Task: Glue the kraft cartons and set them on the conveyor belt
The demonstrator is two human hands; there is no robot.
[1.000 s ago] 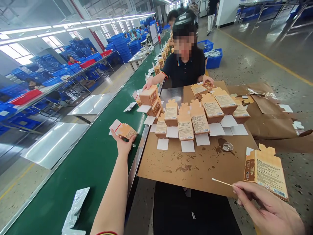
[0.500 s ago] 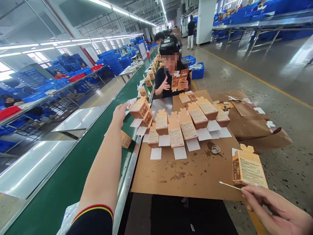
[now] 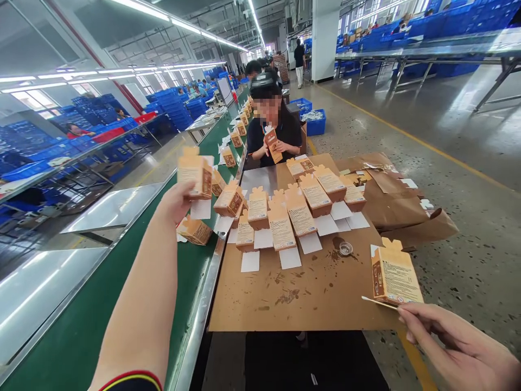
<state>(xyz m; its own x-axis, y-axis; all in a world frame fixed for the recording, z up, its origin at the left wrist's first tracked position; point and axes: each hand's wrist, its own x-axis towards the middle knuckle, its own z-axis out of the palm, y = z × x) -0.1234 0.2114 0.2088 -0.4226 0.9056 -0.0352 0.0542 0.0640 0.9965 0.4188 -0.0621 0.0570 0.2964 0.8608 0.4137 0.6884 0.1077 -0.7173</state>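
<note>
My left hand is closed around a tan and brown carton, raised over the green conveyor belt, its white flap hanging down. Below that hand another carton lies on its side on the belt. Between the fingertips of my right hand is a cotton swab, its white tip pointing left. Just beyond the swab, a single carton rests at the right edge of the brown cardboard sheet. Several open-flapped cartons crowd together across the sheet.
A small clear dish sits among wet spots on the cardboard. Across from me a co-worker holds a carton in both hands. The belt's metal rail runs along the sheet's left side. Brown wrapping paper lies at the right.
My left hand let go of a carton on the belt, reached farther along and lifted another. The co-worker released a carton and picked up a flatter one, now upright. My right hand still pinches the swab.
</note>
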